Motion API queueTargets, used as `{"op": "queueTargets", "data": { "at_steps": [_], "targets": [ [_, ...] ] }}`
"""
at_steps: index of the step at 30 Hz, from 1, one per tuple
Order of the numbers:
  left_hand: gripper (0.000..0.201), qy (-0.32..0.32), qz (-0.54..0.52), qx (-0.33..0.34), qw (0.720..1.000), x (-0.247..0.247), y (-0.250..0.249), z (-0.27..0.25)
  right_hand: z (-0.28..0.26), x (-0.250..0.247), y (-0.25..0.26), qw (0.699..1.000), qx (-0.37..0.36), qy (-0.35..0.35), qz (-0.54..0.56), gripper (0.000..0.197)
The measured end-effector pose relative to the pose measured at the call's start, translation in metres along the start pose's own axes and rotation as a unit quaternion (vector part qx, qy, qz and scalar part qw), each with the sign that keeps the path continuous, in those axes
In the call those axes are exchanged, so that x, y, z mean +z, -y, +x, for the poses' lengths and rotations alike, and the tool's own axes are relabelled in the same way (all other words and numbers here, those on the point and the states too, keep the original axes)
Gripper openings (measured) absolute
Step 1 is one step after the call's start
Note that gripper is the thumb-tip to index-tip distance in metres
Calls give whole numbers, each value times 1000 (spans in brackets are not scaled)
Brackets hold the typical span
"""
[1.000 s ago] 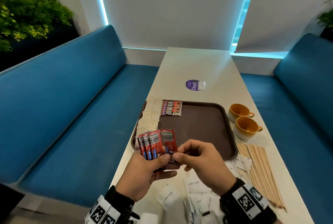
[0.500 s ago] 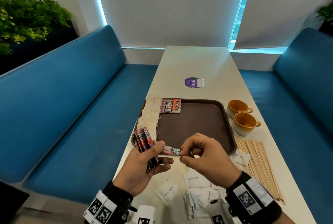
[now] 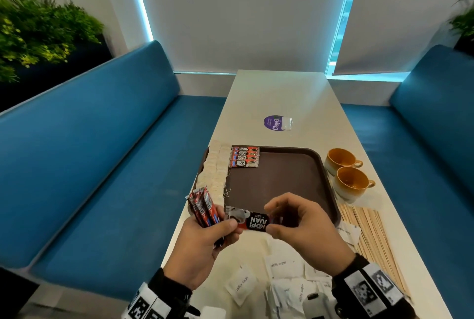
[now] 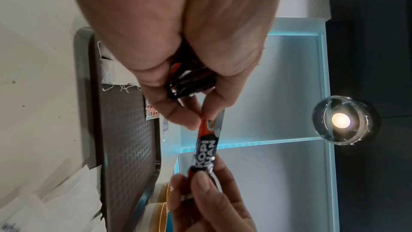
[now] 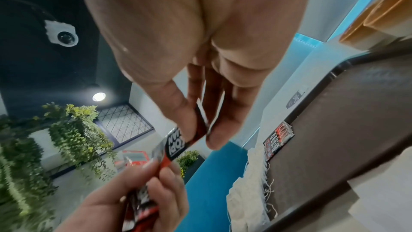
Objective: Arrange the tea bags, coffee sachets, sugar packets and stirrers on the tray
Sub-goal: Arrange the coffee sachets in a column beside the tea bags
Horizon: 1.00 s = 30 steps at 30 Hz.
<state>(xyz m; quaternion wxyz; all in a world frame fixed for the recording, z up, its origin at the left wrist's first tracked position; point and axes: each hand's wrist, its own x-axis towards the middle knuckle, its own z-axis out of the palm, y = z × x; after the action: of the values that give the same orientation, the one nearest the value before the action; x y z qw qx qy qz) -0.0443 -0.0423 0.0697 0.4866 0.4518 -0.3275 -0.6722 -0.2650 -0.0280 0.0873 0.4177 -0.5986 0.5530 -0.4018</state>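
My left hand (image 3: 218,226) grips a fanned bunch of red coffee sachets (image 3: 202,205) above the table's near left edge. One sachet (image 3: 252,221) lies level between both hands: my right hand (image 3: 275,221) pinches its right end, my left thumb and finger hold its left end (image 4: 206,126). The brown tray (image 3: 282,180) carries a column of tea bags (image 3: 214,172) along its left side and a short row of coffee sachets (image 3: 245,157) at its far left. White sugar packets (image 3: 282,264) lie loose near me. Wooden stirrers (image 3: 372,236) lie right of the tray.
Two orange cups (image 3: 350,180) stand to the right of the tray. A purple round sticker (image 3: 275,123) marks the table farther back. Blue bench seats (image 3: 102,164) run along both sides of the narrow white table (image 3: 282,95).
The sachet drawn from the bunch has turned from upright to level, printed side up. The bunch in my left hand has closed from a wide fan and tipped left.
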Motion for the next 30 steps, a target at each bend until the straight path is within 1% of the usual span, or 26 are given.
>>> {"op": "queueTargets", "data": {
  "at_steps": [1, 3, 5, 6, 7, 8, 11, 13, 16, 19, 22, 24, 28, 30],
  "targets": [
    [19, -2, -2, 12, 1000, 0, 0, 1, 0, 3, 0, 1000, 15, 19, 8, 34],
    [22, 5, 5, 34, 999, 1, -2, 3, -3, 12, 0, 996, 40, 79, 21, 42],
    [27, 24, 28, 44, 998, 6, -3, 3, -6, 23, 2, 989, 43, 139, 31, 51],
    [29, 30, 33, 46, 998, 8, -2, 3, -7, 28, 3, 986, 40, 151, 57, 54],
    [29, 29, 30, 47, 998, 10, -1, 3, -8, 32, 3, 985, 40, 142, 84, 54],
    [27, 22, 22, 49, 998, 12, 0, 4, -7, 35, 3, 986, 39, 118, 108, 50],
    [25, 10, 28, 53, 998, 12, 2, 5, 2, 35, -2, 985, 49, 18, 162, 24],
    [27, 27, 52, 44, 997, 10, 4, 3, 8, 31, -3, 973, 64, -8, 222, 12],
    [35, 66, 67, 35, 995, 10, 9, 0, 10, 28, 2, 952, 78, -18, 294, 12],
    [34, 58, 64, 53, 995, 10, 11, 3, 8, 29, 4, 945, 77, -37, 316, 14],
    [32, 16, 31, 76, 996, 9, 9, 8, 8, 28, -1, 951, 82, -37, 297, 21],
    [30, -1, 12, 89, 996, 6, 7, 12, 11, 25, -6, 952, 92, -40, 290, 18],
    [30, -13, 7, 104, 994, -4, 4, 21, 22, 17, -16, 958, 99, -51, 265, 10],
    [32, -3, -6, 108, 994, -6, 4, 25, 30, 14, -21, 967, 105, -19, 231, 9]
  ]
}}
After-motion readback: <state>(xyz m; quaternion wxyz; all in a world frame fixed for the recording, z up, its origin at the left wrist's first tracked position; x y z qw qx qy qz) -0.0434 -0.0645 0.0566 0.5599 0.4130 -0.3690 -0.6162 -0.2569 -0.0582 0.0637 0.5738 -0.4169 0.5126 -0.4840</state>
